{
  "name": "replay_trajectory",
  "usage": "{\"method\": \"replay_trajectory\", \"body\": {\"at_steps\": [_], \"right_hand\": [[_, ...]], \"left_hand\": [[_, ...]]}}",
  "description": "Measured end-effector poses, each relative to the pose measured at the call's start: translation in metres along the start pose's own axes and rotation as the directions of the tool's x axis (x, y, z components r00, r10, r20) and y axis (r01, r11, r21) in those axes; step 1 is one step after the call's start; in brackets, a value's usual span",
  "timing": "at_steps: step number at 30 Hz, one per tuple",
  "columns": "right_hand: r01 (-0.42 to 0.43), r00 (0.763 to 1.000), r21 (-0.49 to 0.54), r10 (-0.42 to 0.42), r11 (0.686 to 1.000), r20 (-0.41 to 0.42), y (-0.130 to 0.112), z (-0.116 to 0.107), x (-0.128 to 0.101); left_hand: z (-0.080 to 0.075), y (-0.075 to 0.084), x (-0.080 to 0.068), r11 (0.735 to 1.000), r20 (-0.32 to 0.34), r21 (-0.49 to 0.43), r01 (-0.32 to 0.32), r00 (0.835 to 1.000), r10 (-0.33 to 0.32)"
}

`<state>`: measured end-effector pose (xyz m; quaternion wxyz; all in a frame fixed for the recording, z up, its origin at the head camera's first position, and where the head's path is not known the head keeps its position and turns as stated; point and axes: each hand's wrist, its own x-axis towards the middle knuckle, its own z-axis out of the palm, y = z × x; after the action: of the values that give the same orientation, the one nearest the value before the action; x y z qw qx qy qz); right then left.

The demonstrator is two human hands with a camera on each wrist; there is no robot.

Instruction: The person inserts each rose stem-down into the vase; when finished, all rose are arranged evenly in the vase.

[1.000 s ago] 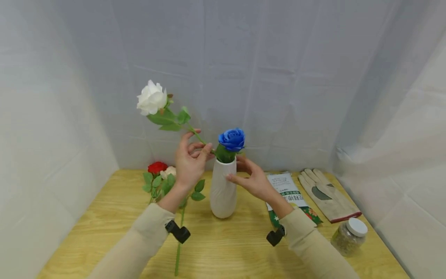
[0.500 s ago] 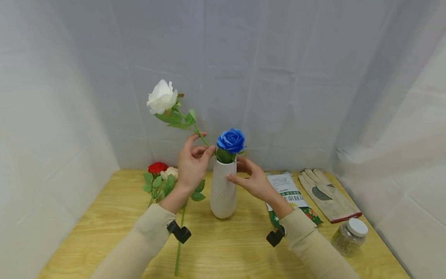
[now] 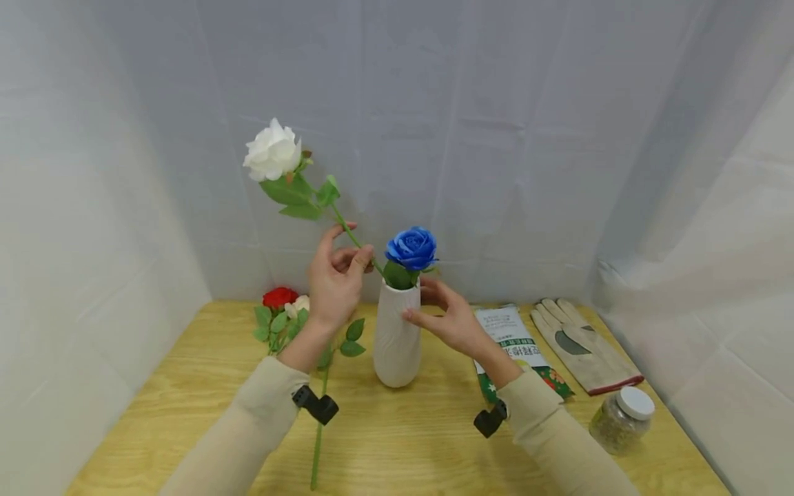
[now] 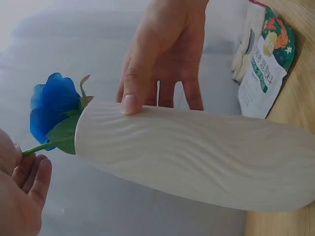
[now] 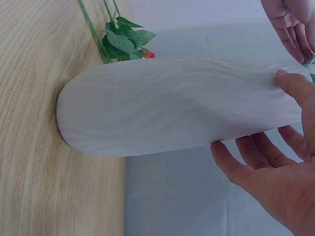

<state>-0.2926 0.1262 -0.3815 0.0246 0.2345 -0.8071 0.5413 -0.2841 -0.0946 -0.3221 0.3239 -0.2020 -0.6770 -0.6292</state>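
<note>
White rose [image 3: 273, 151] is up in the air at the end of a tilted stem, leaning away to the left, and the left hand [image 3: 335, 282] has that stem pinched between thumb and fingers just outside the vase [image 3: 397, 341]. Compared with half a second ago, the bloom has gone higher and further left, and the left hand has shifted up and left a bit with it. The stem's low end meets the mouth of the vase, right beside the blue rose [image 3: 412, 249] sitting in there, but I can't tell how far in it goes. Meanwhile the right hand [image 3: 453, 317] has barely budged: it's gripping the vase near the top, thumb on one side and fingers around the other, and the vase stands upright in the same spot on the wooden table [image 3: 397, 448]. Blue one looks pretty much where it was too. Over to the left there's a red rose [image 3: 280, 297] and a cream rose [image 3: 300, 305] lying down, partly behind the left hand and wrist, while a printed bag [image 3: 511, 341] and a white-lidded jar [image 3: 620, 421] are off to the right, same as before.
</note>
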Motion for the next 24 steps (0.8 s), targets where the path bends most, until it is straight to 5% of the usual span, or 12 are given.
{"method": "replay_trajectory", "body": {"at_steps": [4, 11, 24], "right_hand": [[0.0, 1.0, 0.002, 0.0, 1.0, 0.002, 0.0, 0.0, 0.001], [0.01, 1.0, 0.007, -0.01, 1.0, 0.0, 0.002, 0.001, 0.002], [0.036, 0.999, -0.002, -0.036, 0.999, -0.003, 0.005, -0.002, 0.003]], "left_hand": [[0.0, -0.003, 0.0, 0.999, 0.017, 0.032, 0.003, 1.0, -0.004], [0.001, -0.012, -0.011, 0.985, 0.152, 0.159, 0.066, 0.984, -0.09], [0.005, -0.012, -0.013, 0.973, 0.161, 0.22, 0.067, 0.982, -0.104]]}}
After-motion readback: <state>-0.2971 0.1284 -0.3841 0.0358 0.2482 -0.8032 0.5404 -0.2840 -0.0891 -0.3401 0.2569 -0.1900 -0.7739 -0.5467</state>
